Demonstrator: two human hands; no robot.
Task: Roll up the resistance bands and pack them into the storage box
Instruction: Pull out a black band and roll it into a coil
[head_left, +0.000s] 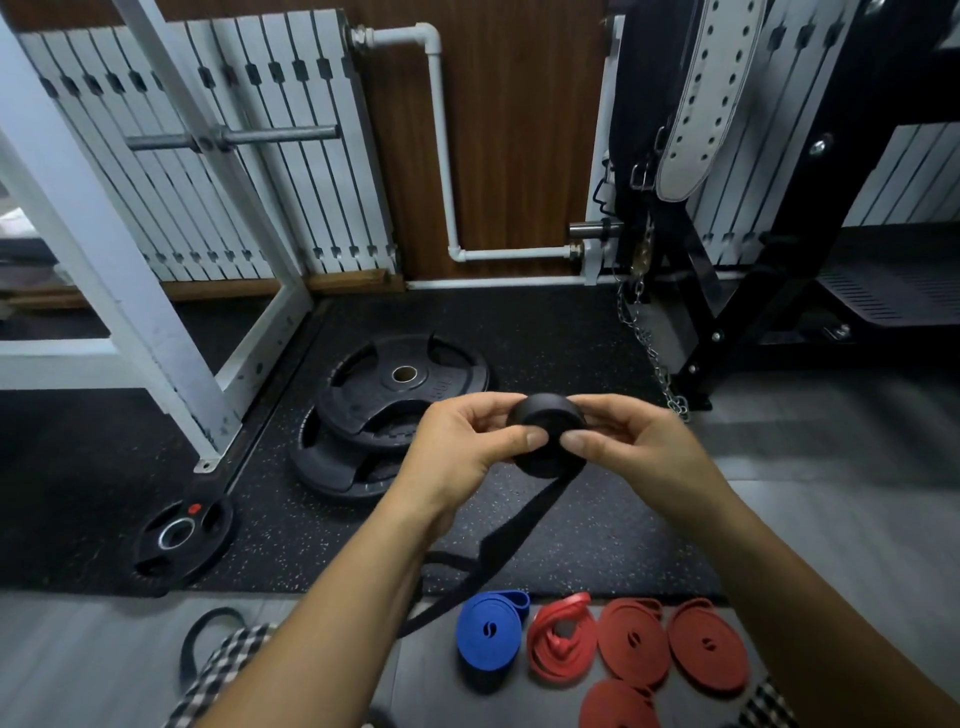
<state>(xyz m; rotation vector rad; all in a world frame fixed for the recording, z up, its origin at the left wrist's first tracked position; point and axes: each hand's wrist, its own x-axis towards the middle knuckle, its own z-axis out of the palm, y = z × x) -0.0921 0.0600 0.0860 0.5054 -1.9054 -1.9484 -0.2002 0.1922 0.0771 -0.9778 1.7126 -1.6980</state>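
Note:
A black resistance band (546, 415) is partly wound into a tight roll held up in front of me. My left hand (462, 441) grips the roll's left side and my right hand (631, 441) grips its right side, both thumbs pressing on its near face. The band's loose tail (498, 551) hangs down to the floor. On the floor near me lie a coiled blue band (488, 631), a loose bright red band (558, 642) and three coiled red-orange bands (631, 642). No storage box is in view.
Stacked black weight plates (387, 410) lie on the speckled rubber mat behind my hands, and a smaller plate (179, 535) lies at the left. A white rack frame (156, 322) stands left, a black machine with a chain (660, 369) right. Another black band loop (200, 639) lies bottom left.

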